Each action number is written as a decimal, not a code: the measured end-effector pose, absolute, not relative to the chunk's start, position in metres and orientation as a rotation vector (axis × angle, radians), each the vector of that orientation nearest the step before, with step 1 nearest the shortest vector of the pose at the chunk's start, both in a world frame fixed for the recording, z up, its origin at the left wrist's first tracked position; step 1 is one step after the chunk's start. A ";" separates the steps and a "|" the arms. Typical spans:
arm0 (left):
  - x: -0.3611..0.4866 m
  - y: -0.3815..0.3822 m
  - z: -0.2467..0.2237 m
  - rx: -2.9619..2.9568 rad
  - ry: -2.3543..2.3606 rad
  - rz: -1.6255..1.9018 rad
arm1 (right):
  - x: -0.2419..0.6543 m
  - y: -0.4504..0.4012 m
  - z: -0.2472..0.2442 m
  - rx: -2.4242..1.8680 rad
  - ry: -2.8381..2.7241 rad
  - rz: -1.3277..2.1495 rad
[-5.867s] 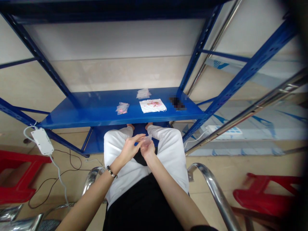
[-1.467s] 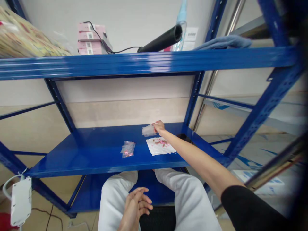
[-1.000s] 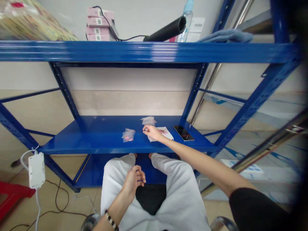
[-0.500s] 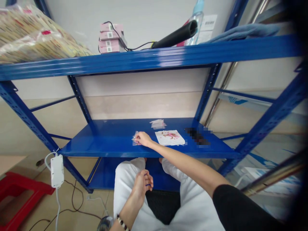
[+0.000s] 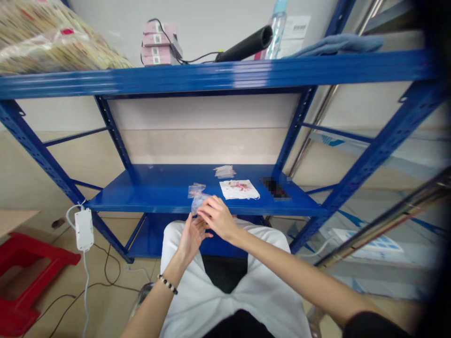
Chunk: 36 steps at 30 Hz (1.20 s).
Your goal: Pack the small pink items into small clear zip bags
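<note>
Pinched in the fingers of my right hand (image 5: 220, 218) is a small clear plastic bag (image 5: 199, 203), raised just in front of the shelf's front edge. My left hand (image 5: 193, 237) is right below it, palm turned up and fingers apart. Its thumb tip is close to the bag's lower edge; whether they touch I cannot tell. Another small clear bag (image 5: 195, 189) with bits of something inside lies on the blue shelf (image 5: 162, 190). To the right, pink and brownish dried pieces (image 5: 240, 186) rest on a white sheet (image 5: 229, 192).
Behind the sheet lies a stack of small flat bags (image 5: 224, 172). A dark, blurred-out item (image 5: 275, 188) is at the shelf's right. Above runs a blue upper beam (image 5: 176, 77). A white power strip (image 5: 84, 229) hangs at the left post, near a red stool (image 5: 35, 267).
My right hand has drawn back from the shelf, now holding a clear bag, and a filled bag lies where it was. My left hand has risen to meet it. The view has shifted slightly.
</note>
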<state>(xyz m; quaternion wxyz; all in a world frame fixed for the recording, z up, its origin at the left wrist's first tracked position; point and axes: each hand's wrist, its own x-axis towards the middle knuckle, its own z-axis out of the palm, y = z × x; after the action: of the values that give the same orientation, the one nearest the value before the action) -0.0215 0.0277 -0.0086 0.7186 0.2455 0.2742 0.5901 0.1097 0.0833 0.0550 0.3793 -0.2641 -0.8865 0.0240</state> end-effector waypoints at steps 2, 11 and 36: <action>-0.012 0.019 -0.004 0.616 0.566 1.226 | 0.131 0.043 0.030 -0.761 -2.272 0.104; 0.011 0.022 -0.034 1.039 0.867 1.007 | 0.194 0.027 -0.018 -1.109 -1.826 0.599; 0.005 0.019 -0.038 1.532 1.192 1.235 | 0.198 0.037 -0.036 -1.125 -1.337 1.714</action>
<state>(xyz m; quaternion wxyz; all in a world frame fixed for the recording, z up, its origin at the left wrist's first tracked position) 0.0053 0.0186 -0.0381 0.4083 0.6078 0.4729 0.4901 0.1979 0.0367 -0.0356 0.3399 -0.4322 -0.5136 0.6586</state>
